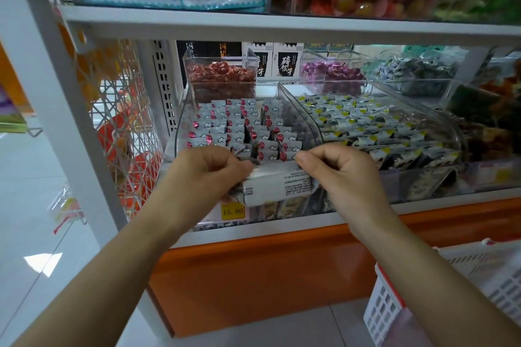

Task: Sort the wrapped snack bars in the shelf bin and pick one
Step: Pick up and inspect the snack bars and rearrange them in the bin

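A clear plastic shelf bin (pixel 303 117) holds several rows of white wrapped snack bars (pixel 239 124) with red dots and cloud prints, standing on end. At the bin's front edge I hold a small stack of these bars (pixel 277 186) lying sideways, their printed backs toward me. My left hand (pixel 208 172) grips the stack's left end. My right hand (pixel 344 170) pinches its upper right corner between thumb and forefinger. Both hands hide the front row of bars.
A second clear bin (pixel 448 132) of yellow-marked wrapped bars sits to the right. Smaller bins of red (pixel 222 73) and purple (pixel 332 72) sweets stand behind. A yellow price tag (pixel 233 211) is below. A white basket (pixel 456 287) sits at lower right, a wire rack (pixel 124 121) at left.
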Motion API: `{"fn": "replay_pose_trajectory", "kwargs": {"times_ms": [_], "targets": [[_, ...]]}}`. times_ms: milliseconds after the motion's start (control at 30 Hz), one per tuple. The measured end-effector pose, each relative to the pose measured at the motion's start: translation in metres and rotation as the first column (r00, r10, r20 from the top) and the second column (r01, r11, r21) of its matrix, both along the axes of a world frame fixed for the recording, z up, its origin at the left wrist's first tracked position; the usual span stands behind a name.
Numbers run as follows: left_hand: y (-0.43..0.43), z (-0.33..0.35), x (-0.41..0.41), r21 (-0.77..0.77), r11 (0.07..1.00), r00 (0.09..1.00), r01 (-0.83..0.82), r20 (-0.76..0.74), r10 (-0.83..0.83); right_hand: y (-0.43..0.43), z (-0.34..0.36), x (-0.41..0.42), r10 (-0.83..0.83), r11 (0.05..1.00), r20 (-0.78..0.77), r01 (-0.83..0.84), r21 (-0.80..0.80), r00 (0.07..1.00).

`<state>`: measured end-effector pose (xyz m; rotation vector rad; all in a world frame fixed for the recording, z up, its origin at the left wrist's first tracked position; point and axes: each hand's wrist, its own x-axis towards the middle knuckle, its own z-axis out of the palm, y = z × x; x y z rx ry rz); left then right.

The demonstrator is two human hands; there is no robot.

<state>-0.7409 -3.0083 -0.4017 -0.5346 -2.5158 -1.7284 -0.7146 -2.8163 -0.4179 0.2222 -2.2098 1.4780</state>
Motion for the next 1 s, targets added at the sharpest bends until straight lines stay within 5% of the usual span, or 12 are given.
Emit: {"fn": "replay_pose_trajectory", "kwargs": {"times_ms": [200, 333, 433, 567, 667, 833, 1000], "targets": [[0.000, 0.000, 0.001, 0.001, 0.996, 0.996, 0.085, 0.006, -0.085, 0.003, -0.003, -0.004, -0.063, 0.998, 0.017, 0.063, -0.003, 0.998], [0.002, -0.003, 0.001, -0.024, 0.995, 0.995, 0.092, -0.026, -0.093, 0.005, -0.007, -0.008, 0.014, 0.976, 0.104, 0.009, -0.217, 0.994], [0.004, -0.005, -0.003, 0.042, 0.999, 0.998, -0.023, -0.066, 0.025, 0.005, -0.008, -0.008, 0.217, 0.906, 0.078, -0.171, -0.388, 0.973], [0.006, -0.005, -0.007, 0.184, 0.980, 0.996, -0.080, 0.042, 0.074, -0.001, -0.005, -0.012, 0.216, 0.959, 0.068, -0.198, -0.204, 0.974], [0.011, 0.000, -0.012, 0.190, 0.978, 0.996, -0.088, 0.029, 0.084, -0.005, 0.007, -0.025, 0.087, 0.967, 0.010, -0.083, -0.240, 0.996], [0.026, 0.008, -0.061, -0.197, 0.958, 0.959, -0.207, -0.235, 0.159, 0.004, 0.036, -0.072, -0.078, 0.985, -0.016, 0.075, -0.155, 0.997], [0.037, 0.003, -0.148, -0.653, 0.707, 0.957, -0.274, -0.258, 0.133, 0.004, 0.052, -0.127, -0.129, 0.988, -0.024, 0.126, -0.090, 0.991]]}}
